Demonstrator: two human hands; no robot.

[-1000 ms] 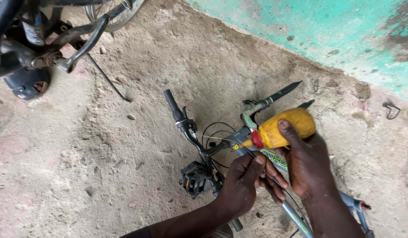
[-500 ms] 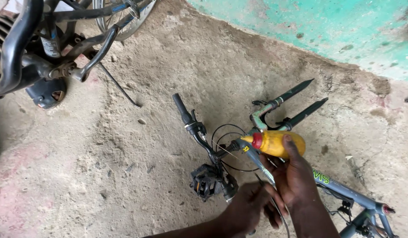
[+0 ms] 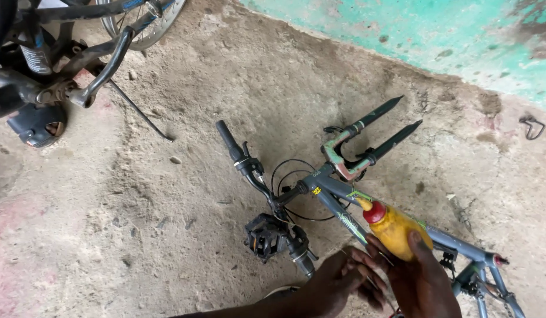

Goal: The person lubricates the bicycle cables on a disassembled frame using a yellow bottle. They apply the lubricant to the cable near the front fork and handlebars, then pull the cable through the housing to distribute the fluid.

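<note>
Bottle (image 3: 396,231) upright in right hand (image 3: 423,282) grip.

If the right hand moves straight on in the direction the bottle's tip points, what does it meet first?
Probably the grey bicycle frame: the right hand aims the yellow bottle up-left at its tubes. Depth is unclear.

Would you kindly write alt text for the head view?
A right hand holds a yellow squeeze bottle with its red nozzle by a grey bicycle frame lying wheelless on a dirt floor; the left hand is beside it.
</note>
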